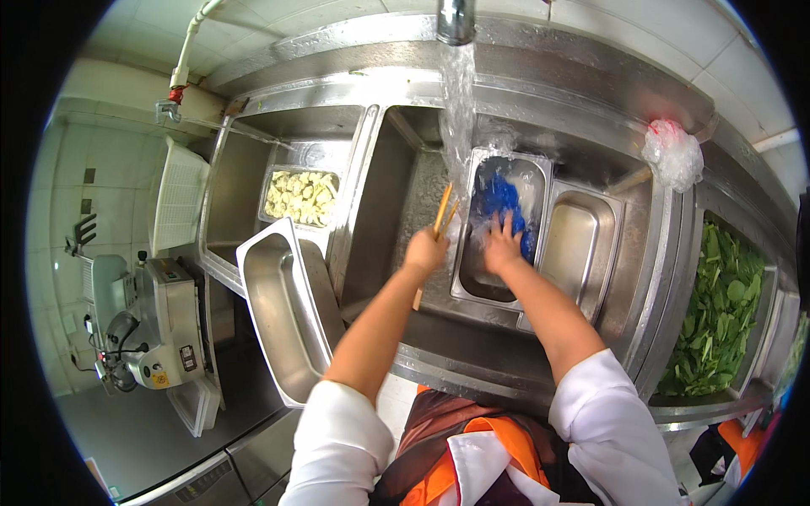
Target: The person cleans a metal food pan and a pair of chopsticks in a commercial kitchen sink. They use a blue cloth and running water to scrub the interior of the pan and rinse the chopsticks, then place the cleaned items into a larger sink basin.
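Observation:
My left hand (425,254) is closed around slim wooden sticks (442,209), probably chopsticks, whose ends stick out above and below the fist. Beside it, a deep steel food pan (465,273) stands in the large sink basin, wet inside. My right hand (503,243) reaches into this pan with fingers spread over a wad of blue mesh or cloth (500,196); its thumb is hard to make out. Water (459,101) pours from the faucet (455,22) just left of the pan's far end. Another steel pan (579,234) sits against its right side.
In the left basin, a clear container holds cauliflower florets (302,197), and a thin jet from a wall tap (169,109) runs in. An empty steel pan (281,322) leans across that basin's front edge. Leafy greens (718,310) fill the right basin. A plastic bag (674,155) rests on the rim.

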### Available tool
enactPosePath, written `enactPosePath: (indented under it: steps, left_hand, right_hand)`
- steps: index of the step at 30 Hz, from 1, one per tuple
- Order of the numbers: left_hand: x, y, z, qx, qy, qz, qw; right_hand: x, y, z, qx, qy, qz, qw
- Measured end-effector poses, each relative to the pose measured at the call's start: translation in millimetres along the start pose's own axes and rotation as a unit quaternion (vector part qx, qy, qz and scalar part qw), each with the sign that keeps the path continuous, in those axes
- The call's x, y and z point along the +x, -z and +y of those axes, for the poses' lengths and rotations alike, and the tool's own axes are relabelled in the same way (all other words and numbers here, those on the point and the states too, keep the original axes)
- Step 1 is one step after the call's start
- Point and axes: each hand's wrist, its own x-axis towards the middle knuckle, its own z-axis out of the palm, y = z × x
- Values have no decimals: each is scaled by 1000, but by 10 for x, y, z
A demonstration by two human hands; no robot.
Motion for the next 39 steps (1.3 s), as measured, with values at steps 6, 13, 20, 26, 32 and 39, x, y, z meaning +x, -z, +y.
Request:
enactPosePath:
  steps: [6, 13, 20, 26, 32, 39]
  left_hand:
    - [-204, -585, -67, -108, 40, 112, 987]
    - [-104, -575, -142, -125, 61, 38, 990]
    - [-672, -165, 518, -162, 9, 57, 985]
    - [-1202, 345, 954, -40, -28, 57, 997]
    - [-1606, 705, 1308, 93, -152, 113, 977]
    - [-2063, 1024, 1369, 271, -340, 163, 886]
  right_hand:
    - [550, -39, 193, 154, -117, 145, 970]
    - [55, 97, 7, 447, 115, -15, 887]
    - [-306, 438, -38, -28, 108, 13, 994]
    - [-59, 435, 86, -198, 176, 167, 950]
    - [-338, 701, -156, 382, 202, 129, 892]
    - [-650, 1258, 53, 382, 272, 10, 883]
